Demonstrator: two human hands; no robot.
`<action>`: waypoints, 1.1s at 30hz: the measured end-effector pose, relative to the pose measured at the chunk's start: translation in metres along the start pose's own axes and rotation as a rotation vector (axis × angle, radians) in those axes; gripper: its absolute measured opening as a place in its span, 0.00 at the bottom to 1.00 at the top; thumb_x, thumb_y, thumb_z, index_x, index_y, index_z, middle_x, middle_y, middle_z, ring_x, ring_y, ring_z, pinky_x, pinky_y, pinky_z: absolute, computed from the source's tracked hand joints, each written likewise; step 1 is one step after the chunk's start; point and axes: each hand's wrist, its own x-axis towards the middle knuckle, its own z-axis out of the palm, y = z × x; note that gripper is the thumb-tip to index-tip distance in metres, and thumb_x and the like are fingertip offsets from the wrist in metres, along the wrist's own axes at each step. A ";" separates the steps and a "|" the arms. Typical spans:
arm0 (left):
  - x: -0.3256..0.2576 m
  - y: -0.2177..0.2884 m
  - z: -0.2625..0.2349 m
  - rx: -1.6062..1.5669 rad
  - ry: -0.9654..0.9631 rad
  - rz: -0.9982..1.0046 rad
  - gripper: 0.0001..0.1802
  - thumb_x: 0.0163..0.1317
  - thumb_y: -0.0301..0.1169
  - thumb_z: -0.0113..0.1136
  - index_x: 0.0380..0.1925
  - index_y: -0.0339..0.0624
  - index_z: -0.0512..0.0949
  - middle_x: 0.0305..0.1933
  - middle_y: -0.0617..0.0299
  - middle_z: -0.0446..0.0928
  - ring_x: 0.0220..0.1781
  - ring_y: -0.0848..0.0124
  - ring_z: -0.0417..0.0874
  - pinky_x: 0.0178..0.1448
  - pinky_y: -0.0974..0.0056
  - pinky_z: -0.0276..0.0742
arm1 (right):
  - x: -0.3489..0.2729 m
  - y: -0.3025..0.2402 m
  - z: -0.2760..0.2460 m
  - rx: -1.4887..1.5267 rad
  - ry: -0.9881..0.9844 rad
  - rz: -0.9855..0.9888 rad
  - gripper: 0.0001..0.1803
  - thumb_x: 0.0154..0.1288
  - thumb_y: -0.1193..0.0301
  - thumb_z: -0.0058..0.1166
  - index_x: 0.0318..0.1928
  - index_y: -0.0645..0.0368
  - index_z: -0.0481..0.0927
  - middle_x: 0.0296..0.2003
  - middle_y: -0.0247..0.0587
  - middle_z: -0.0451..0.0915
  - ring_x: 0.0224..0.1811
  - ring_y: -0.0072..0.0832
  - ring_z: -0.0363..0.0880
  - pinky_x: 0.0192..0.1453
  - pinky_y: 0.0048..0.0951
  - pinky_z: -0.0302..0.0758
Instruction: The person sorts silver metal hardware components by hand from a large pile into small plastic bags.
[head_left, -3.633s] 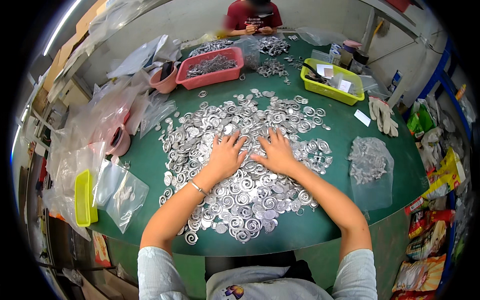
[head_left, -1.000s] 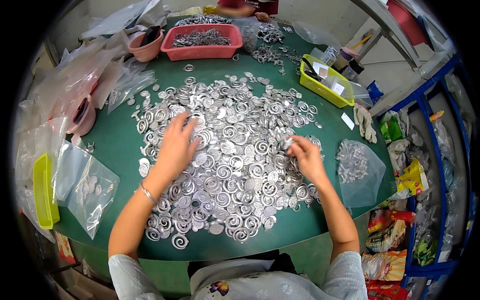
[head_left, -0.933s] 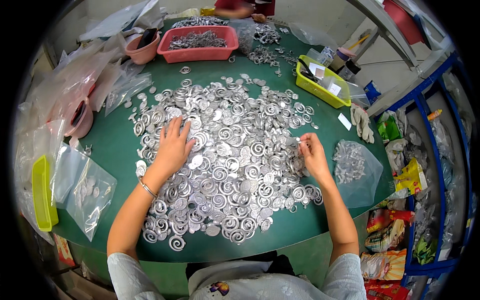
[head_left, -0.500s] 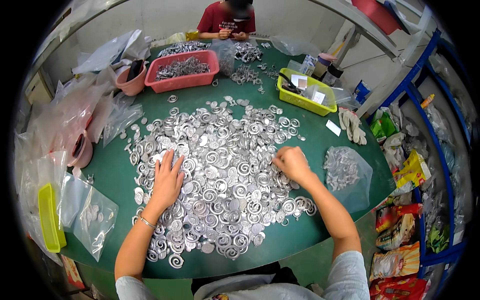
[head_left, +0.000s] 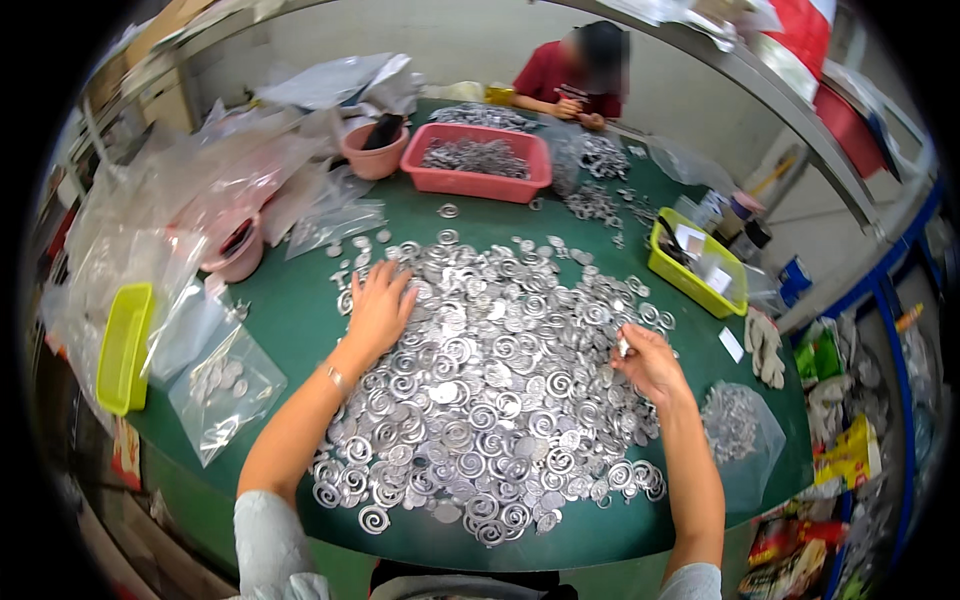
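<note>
A wide heap of silvery metal spiral discs and small flat round pieces (head_left: 480, 410) covers the middle of the green table (head_left: 330, 290). My left hand (head_left: 380, 305) lies over the heap's far left edge, palm down with fingers spread, holding nothing that I can see. Over the right side of the heap, my right hand (head_left: 650, 362) pinches a small silvery metal piece (head_left: 624, 347) between thumb and fingers. Its exact shape is mostly hidden by the fingers.
A pink basin (head_left: 475, 186) of metal parts stands at the back, a yellow-green tray (head_left: 700, 265) at the right. Plastic bags of pieces lie left (head_left: 225, 395) and right (head_left: 735, 430), near white gloves (head_left: 765, 348). Across the table sits a person in red (head_left: 550, 75).
The view has turned, so the scene sits farther right and lower. My left hand has moved outward to the heap's far left edge. A small piece now shows in my right hand's fingers.
</note>
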 end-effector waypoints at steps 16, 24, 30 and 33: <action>-0.068 0.009 -0.052 -0.057 -0.124 0.090 0.24 0.54 0.33 0.58 0.52 0.47 0.69 0.51 0.48 0.67 0.56 0.50 0.65 0.56 0.50 0.64 | 0.114 0.037 0.115 -0.935 -0.035 -0.455 0.19 0.59 0.76 0.50 0.53 0.63 0.72 0.46 0.44 0.77 0.42 0.35 0.78 0.46 0.30 0.74; -0.122 0.032 -0.077 -0.108 -0.224 0.174 0.23 0.53 0.39 0.60 0.51 0.48 0.73 0.57 0.48 0.64 0.61 0.49 0.61 0.63 0.48 0.58 | 0.191 0.060 0.153 -1.516 0.020 -0.774 0.15 0.53 0.81 0.48 0.43 0.61 0.79 0.44 0.46 0.78 0.45 0.46 0.76 0.48 0.42 0.71; -0.128 0.027 -0.078 -0.161 -0.236 0.172 0.22 0.54 0.39 0.60 0.49 0.47 0.73 0.55 0.50 0.66 0.59 0.54 0.64 0.59 0.49 0.62 | 0.160 0.052 0.137 -1.403 0.116 -0.820 0.06 0.52 0.78 0.54 0.32 0.64 0.80 0.32 0.49 0.78 0.34 0.45 0.77 0.38 0.38 0.72; -0.133 0.030 -0.077 -0.108 -0.191 0.138 0.21 0.53 0.39 0.61 0.47 0.46 0.74 0.53 0.51 0.67 0.57 0.56 0.65 0.54 0.52 0.65 | 0.117 0.036 0.153 -1.207 -0.016 -0.742 0.06 0.51 0.78 0.57 0.33 0.65 0.80 0.32 0.48 0.79 0.35 0.42 0.77 0.39 0.34 0.73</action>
